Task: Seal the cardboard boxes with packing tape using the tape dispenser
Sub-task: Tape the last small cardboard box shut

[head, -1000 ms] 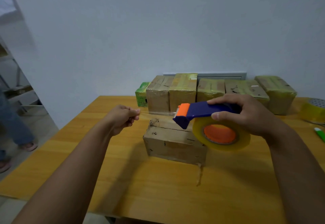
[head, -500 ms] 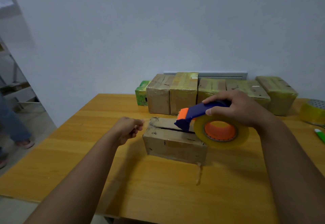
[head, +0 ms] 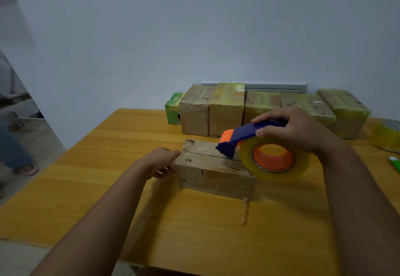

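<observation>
A small worn cardboard box (head: 214, 174) lies on the wooden table (head: 104, 167) in front of me, its top flaps meeting along a seam. My right hand (head: 300, 130) grips the blue and orange tape dispenser (head: 242, 133), whose nose rests on the box top near the seam. Its yellowish tape roll (head: 276, 175) hangs over the box's right end. My left hand (head: 161, 163) is curled against the box's left end, fingertips at the top corner, pinching the clear tape end, which is barely visible.
A row of taped cardboard boxes (head: 226, 111) stands along the wall behind, with a small green box (head: 173, 112) at its left. A spare tape roll (head: 387, 133) and a green tool (head: 395, 164) lie at the right edge. A person's foot (head: 26, 169) is on the floor, left.
Both hands have come down: the left brought the pulled tape end to the box's left end, and the right lowered the dispenser's nose onto the box top.
</observation>
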